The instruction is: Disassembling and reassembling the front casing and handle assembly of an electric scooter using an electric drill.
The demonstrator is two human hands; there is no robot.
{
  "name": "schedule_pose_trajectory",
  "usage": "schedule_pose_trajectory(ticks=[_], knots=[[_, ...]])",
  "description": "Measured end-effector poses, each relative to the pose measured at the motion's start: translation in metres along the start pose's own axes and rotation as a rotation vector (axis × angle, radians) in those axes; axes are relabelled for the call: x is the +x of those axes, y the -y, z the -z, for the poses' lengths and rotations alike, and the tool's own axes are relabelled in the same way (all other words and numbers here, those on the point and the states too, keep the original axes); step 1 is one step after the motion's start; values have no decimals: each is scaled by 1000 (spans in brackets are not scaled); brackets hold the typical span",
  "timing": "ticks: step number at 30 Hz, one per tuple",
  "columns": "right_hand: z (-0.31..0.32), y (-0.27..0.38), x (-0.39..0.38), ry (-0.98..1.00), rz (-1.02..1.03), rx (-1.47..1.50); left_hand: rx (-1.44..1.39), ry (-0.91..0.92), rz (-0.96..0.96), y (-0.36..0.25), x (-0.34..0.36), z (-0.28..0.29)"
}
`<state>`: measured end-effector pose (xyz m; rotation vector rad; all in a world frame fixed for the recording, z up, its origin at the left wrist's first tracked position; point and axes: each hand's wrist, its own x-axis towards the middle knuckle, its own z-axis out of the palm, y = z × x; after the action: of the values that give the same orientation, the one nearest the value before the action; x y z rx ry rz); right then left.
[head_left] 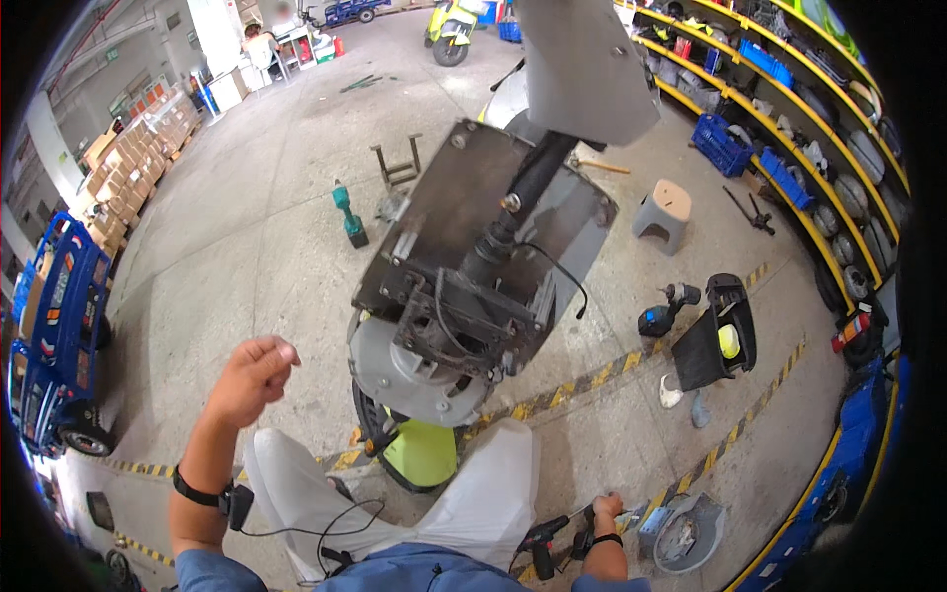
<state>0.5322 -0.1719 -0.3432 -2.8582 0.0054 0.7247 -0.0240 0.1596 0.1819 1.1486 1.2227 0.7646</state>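
Note:
A tilted scooter-like vehicle body (533,247) stands in front of me, its dark underside with bracket, tube and loose black cable exposed. Below that are a round grey plate (419,380) and a lime-green fender (422,454) between my knees. My left hand (254,380) is raised left of the plate, touching nothing around it, its fingers curled closed; whatever may be inside is hidden. Low on the right, my right hand (607,505) is closed beside a black-and-red power drill (540,548) and a grey bucket (688,538) with small parts inside. What it grips is too small to tell.
On the floor are a teal cordless drill (347,212), a metal stand (398,168), a stool (663,212), a blue-black drill (668,311) and a black plastic housing (715,335). Yellow-edged shelves (789,128) line the right. A blue cart (61,335) stands left.

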Motion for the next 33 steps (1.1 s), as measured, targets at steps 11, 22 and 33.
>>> schedule_pose_trajectory(ticks=[11, 22, 33], knots=[[118, 168, -117, 310, 676, 218, 48, 261, 65, 30, 58, 64], [293, 163, -322, 362, 844, 180, -17, 397, 67, -245, 9, 33], [295, -62, -333, 339, 327, 286, 736, -16, -613, -364, -17, -37]])
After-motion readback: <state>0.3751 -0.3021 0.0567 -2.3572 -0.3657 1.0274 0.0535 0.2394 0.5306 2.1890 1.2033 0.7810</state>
